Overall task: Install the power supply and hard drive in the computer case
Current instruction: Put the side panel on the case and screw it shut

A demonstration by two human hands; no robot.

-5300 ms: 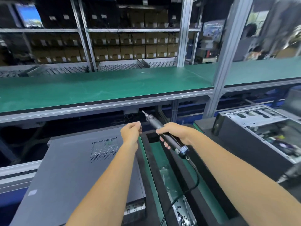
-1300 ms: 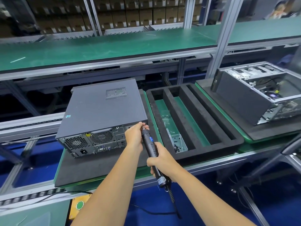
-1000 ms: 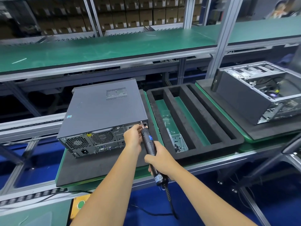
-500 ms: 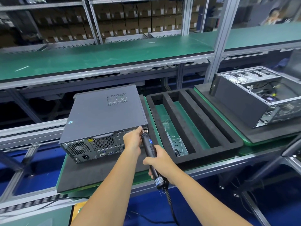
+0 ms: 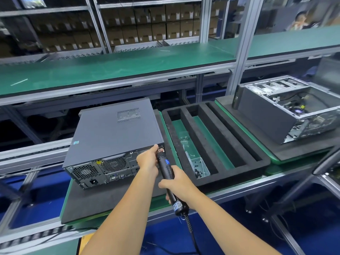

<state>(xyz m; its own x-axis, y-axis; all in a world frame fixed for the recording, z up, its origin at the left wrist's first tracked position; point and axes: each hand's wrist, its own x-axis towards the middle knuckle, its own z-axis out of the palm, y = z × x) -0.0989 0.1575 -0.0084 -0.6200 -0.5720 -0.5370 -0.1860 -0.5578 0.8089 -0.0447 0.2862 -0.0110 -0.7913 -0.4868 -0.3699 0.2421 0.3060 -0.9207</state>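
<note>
A closed dark grey computer case [image 5: 114, 133] lies flat on a black foam pad [image 5: 103, 199], its rear panel with fan grilles and ports facing me. My right hand [image 5: 179, 184] grips a black electric screwdriver [image 5: 166, 169] whose tip meets the case's upper right rear corner. My left hand [image 5: 148, 161] pinches around the screwdriver's tip at that corner. Whatever sits under the tip is hidden by my fingers.
A black foam tray [image 5: 217, 144] with long slots sits to the right, holding a clear box of small screws [image 5: 199, 167]. Further right, an open computer case [image 5: 287, 109] lies on another pad. A green shelf [image 5: 110, 67] runs behind. A person stands at far upper right.
Over the last second the screwdriver tip stayed at the case's rear corner with both hands on it. The view has tilted up slightly; five seconds ago the tool was held up, clear of the case.
</note>
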